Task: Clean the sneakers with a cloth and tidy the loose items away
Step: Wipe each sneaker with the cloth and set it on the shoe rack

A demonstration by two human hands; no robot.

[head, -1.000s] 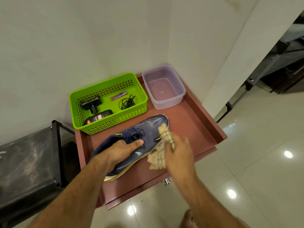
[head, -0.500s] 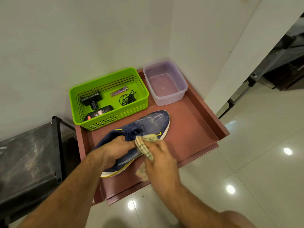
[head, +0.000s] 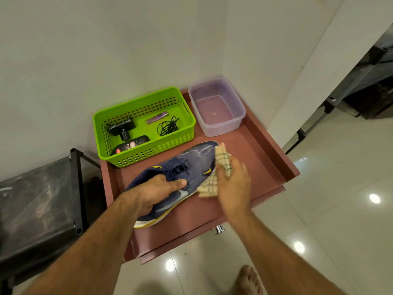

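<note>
A navy sneaker (head: 195,160) with a yellow-edged sole lies diagonally on the reddish-brown table top (head: 255,167), toe toward the back right. My left hand (head: 157,190) grips its middle and heel, thumb lying over the side below the laces. My right hand (head: 232,182) holds a beige checked cloth (head: 222,161) against the toe's right side; a loose end of the cloth hangs by the sole. The toe looks streaked and wet.
A green basket (head: 144,103) at the back left holds a black brush, a black tube, a purple lighter and a coiled black cord. A clear plastic tub (head: 217,107) stands at the back right. A black rack (head: 38,199) is at the left. Walls close the back.
My right hand has carried the cloth from the sneaker's middle near the laces out to the toe's right side. My left hand keeps its grip on the shoe.
</note>
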